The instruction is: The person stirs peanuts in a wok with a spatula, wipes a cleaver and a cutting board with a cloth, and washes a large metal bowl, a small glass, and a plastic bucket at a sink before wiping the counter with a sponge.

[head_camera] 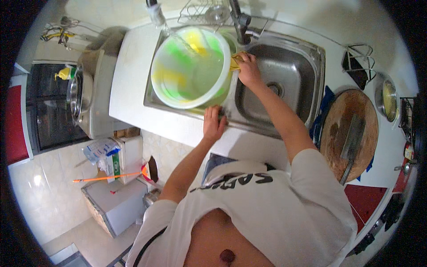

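A plastic basin (163, 95) with green and yellow patches sits tilted in the left bowl of a stainless steel double sink (315, 63). A stream of water (183, 42) falls into it from the upper left. My right hand (249, 70) grips a yellow cloth (235, 62) at the basin's right rim, above the divider between the bowls. My left hand (214, 124) lies at the sink's front edge, just below the basin, fingers pointing forward and no held object visible. Whether its fingertips touch the basin, I cannot tell. The right bowl's drain (275, 89) is partly visible beside my right forearm.
Behind the sink stand a black faucet (241, 25) and a wire rack (196, 13). A cleaver (353, 140) rests on a round wooden chopping board (365, 116) at right, near a metal bowl (387, 100). Leftward are a yellow pump bottle (65, 73) and an orange-handled broom or brush (110, 177).
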{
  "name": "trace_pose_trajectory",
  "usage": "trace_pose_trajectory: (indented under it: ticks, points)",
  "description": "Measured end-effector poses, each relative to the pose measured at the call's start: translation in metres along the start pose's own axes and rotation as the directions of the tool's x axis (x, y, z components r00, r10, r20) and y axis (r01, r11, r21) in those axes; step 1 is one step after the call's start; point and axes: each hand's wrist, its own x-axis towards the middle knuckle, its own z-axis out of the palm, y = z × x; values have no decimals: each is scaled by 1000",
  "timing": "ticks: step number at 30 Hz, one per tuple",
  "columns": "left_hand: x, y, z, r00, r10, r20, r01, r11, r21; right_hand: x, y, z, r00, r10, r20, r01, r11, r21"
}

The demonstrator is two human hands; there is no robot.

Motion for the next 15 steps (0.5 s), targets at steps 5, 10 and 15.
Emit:
trace_pose_trajectory:
  ticks: [5, 10, 15]
  points:
    - [-1, -9, 8, 982, 52, -182, -54, 998, -8, -82, -37, -15, 979, -181, 94, 159, 966, 205]
    - [-1, -10, 8, 972, 46, -230, -67, 994, -84, -111, -50, -36, 877, -188, 442, 72, 961, 267]
    - [-5, -21, 10, 951, -12, -310, -36, 989, -146, -113, -93, -21, 954, -218, 204, 196, 973, 125]
